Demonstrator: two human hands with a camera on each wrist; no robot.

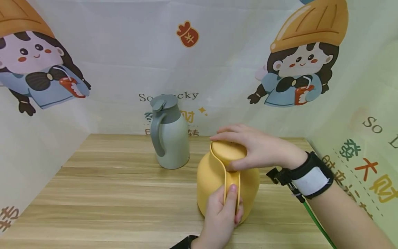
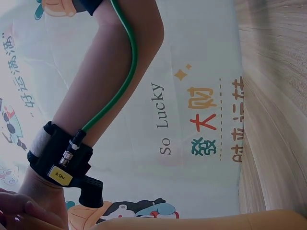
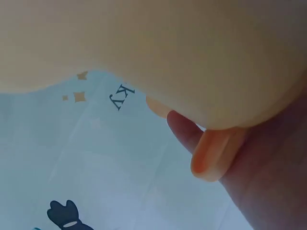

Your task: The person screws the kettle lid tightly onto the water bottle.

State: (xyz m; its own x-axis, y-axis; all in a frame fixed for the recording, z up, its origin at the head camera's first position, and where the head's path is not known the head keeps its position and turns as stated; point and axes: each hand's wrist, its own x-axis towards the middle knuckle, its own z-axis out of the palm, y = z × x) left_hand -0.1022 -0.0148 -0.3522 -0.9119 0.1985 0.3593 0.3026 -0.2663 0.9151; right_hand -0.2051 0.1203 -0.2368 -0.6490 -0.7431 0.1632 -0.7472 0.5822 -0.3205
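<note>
A round-bellied yellow jug [image 1: 207, 185] stands at the front of the wooden table, its handle turned toward me. My left hand [image 1: 219, 212] grips that handle [image 1: 232, 178], thumb lying along its outer face. Over the top, my right hand [image 1: 256, 147] holds the round yellow lid [image 1: 227, 149], with fingers on the far side and thumb on the near side. The lid sits at the jug's mouth. In the right wrist view, the yellow body [image 3: 192, 57] fills the upper part, and some of the right hand shows beside a short yellow tab [image 3: 213, 155].
A grey-green thermos jug [image 1: 174, 141] with a dark grey lid and handle stands farther back, left of the yellow jug. Behind the wooden table [image 1: 124, 200] hangs a printed cloth backdrop [image 1: 130, 52]. A green cable [image 1: 318, 219] runs from the right wrist strap.
</note>
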